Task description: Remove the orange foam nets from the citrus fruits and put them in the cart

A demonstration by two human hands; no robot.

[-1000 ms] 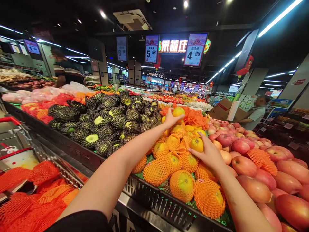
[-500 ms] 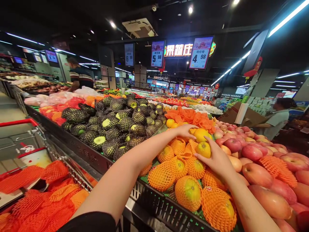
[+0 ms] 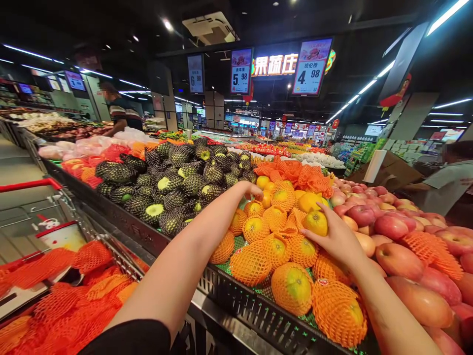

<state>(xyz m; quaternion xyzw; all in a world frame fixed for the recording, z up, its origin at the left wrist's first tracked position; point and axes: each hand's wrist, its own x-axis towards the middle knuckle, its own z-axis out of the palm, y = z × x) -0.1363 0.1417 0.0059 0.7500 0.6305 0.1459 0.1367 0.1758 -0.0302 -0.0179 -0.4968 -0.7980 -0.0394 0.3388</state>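
My left hand (image 3: 250, 190) reaches over the far left of the orange pile, its fingers bent down against a bare orange (image 3: 266, 199); the fingertips are partly hidden. My right hand (image 3: 332, 230) is closed round another bare orange (image 3: 315, 223), thumb below and fingers at its top right. Right behind that fruit lies a further bare yellow orange (image 3: 309, 201). Around both hands are several oranges in orange foam nets, such as a netted orange (image 3: 291, 287) near the front edge of the black crate (image 3: 254, 315).
Avocado-like green fruit in black nets (image 3: 177, 182) are heaped on the left, red apples (image 3: 399, 256) on the right. Loose orange foam nets (image 3: 295, 173) lie behind the oranges. A shopping cart (image 3: 29, 185) with red nets and a cup (image 3: 61, 235) stands at left. Two people stand farther off.
My left hand has moved left, away from the oranges by my right hand, to the pile's far left. My right hand stays round its orange. The person at right has shifted rightward in view.
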